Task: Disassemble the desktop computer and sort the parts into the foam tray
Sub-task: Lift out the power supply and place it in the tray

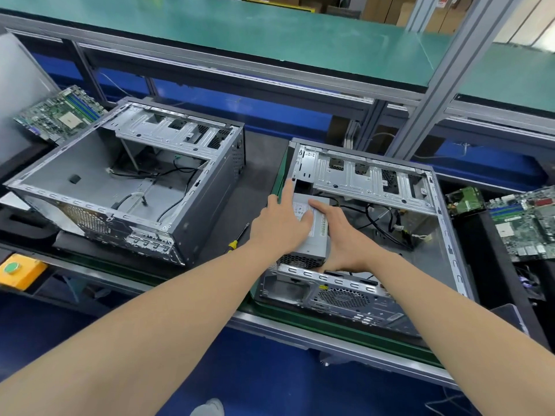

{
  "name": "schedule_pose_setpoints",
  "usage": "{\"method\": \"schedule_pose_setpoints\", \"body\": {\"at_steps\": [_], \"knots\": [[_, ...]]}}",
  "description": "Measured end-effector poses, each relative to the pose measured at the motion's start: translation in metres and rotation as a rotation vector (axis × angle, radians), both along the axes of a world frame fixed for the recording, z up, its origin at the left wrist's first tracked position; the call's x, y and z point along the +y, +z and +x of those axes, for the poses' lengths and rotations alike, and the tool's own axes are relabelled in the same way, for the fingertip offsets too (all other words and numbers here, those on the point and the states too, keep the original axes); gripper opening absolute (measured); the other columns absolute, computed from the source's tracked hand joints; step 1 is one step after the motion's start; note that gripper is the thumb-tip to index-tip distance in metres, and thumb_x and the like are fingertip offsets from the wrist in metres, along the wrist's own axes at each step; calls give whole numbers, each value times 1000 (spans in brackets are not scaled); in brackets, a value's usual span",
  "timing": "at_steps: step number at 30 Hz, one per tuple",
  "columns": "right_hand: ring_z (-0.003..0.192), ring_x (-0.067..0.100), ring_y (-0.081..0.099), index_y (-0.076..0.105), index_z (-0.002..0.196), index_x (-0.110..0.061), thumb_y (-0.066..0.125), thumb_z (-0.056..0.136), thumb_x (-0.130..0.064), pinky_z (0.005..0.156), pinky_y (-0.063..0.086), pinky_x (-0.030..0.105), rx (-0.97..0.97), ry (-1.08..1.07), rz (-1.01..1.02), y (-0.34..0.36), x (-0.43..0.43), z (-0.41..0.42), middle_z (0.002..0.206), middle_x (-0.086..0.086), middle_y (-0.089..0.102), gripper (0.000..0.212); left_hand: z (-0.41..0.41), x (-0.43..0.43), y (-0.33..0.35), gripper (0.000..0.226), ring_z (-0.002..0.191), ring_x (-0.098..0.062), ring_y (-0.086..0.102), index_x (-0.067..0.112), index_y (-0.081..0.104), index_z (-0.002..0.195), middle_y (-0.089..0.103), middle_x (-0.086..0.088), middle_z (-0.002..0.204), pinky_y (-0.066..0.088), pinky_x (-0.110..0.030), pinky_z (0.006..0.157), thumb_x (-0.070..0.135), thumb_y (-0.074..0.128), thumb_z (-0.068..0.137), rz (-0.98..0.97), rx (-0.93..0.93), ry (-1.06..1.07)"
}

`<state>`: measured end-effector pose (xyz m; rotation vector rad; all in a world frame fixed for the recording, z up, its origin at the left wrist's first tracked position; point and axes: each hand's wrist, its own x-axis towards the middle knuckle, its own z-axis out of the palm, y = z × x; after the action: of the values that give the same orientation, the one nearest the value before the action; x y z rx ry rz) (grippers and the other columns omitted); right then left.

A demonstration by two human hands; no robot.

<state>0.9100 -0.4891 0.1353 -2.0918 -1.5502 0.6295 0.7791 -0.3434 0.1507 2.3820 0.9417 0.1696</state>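
Note:
An open desktop case [450,250] lies on its side in front of me on the right. A grey power supply [316,238] sits in its near left corner. My left hand [279,223] lies over the supply's left side, the index finger stretched up to the case wall. My right hand [345,235] grips the supply's right side, fingers laid across its labelled top. Black cables [381,226] trail over the case floor behind it. A second, stripped case [192,187] stands to the left.
A yellow-handled screwdriver [237,240] lies between the two cases. Motherboards rest at far left [60,115] and in the black foam tray [468,235] at far right [525,226]. A yellow box with a green button [18,270] sits at the left edge. An aluminium post [444,76] rises behind.

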Motion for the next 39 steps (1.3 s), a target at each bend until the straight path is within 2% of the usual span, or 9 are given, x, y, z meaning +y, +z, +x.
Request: {"method": "schedule_pose_setpoints", "body": {"at_steps": [3, 9, 16, 20, 24, 30, 32, 35, 39], "knots": [[134, 23, 49, -4, 149, -68, 92, 51, -56, 109, 48, 48, 8, -14, -1, 0, -2, 0, 150, -11, 23, 137, 0, 0, 0, 87, 117, -36, 57, 37, -4, 161, 40, -10, 145, 50, -49, 91, 68, 40, 93, -6, -8, 27], [149, 12, 34, 4, 157, -55, 99, 55, -44, 125, 32, 46, 70, 6, -9, -1, -9, 17, 159, -17, 23, 140, -1, 0, 1, 108, 122, -35, 56, 42, -7, 160, 38, -11, 148, 50, -47, 91, 91, 42, 77, -34, 16, 25], [155, 4, 21, 6, 161, -42, 100, 55, -42, 129, 23, 41, 91, 11, -6, 3, -11, 20, 163, -23, 15, 141, -2, 1, 1, 90, 120, -35, 57, 52, -1, 156, 34, -10, 150, 52, -48, 92, 86, 39, 84, -84, -31, 0], [153, 8, 27, 6, 160, -43, 96, 55, -45, 127, 29, 43, 91, 17, 5, 3, -14, 18, 162, -22, 18, 139, -2, 1, 2, 96, 121, -35, 57, 50, -2, 157, 36, -10, 149, 50, -46, 91, 87, 42, 81, -89, -33, 8], [143, 12, 42, 14, 157, -47, 102, 54, -24, 122, 37, 47, 169, -38, 22, 5, -24, 33, 155, -15, 32, 138, -2, 0, 4, 104, 124, -36, 55, 47, -3, 158, 37, -12, 149, 51, -49, 93, 93, 42, 76, -82, -3, 2], [148, 15, 36, 6, 149, -65, 100, 52, -32, 125, 33, 43, 173, -37, -27, 7, -34, 39, 154, -31, 23, 139, -1, 0, 6, 113, 124, -36, 55, 44, -6, 159, 34, -12, 150, 52, -51, 94, 96, 44, 71, -57, 31, -11], [146, 12, 40, 3, 148, -67, 100, 54, -29, 123, 35, 40, 162, -33, -59, 6, -37, 39, 155, -25, 26, 141, -1, 0, 5, 106, 126, -37, 51, 46, -5, 159, 30, -14, 153, 51, -50, 95, 93, 42, 77, -52, 31, -29], [131, 3, 52, 1, 154, -64, 101, 57, -22, 111, 43, 33, 147, -74, -129, 8, -45, 42, 150, -19, 38, 145, -1, 1, 2, 75, 140, -39, 33, 51, 11, 158, 16, -13, 163, 43, -51, 103, 75, 38, 93, 3, -6, -71], [110, -12, 55, 2, 157, -64, 100, 60, -25, 89, 42, 14, 42, -122, -194, 18, -60, 43, 135, -30, 46, 144, -1, 1, -2, 51, 154, -37, 5, 51, 27, 154, -3, -13, 170, 23, -57, 118, 52, 35, 104, 135, -63, -158]]}}
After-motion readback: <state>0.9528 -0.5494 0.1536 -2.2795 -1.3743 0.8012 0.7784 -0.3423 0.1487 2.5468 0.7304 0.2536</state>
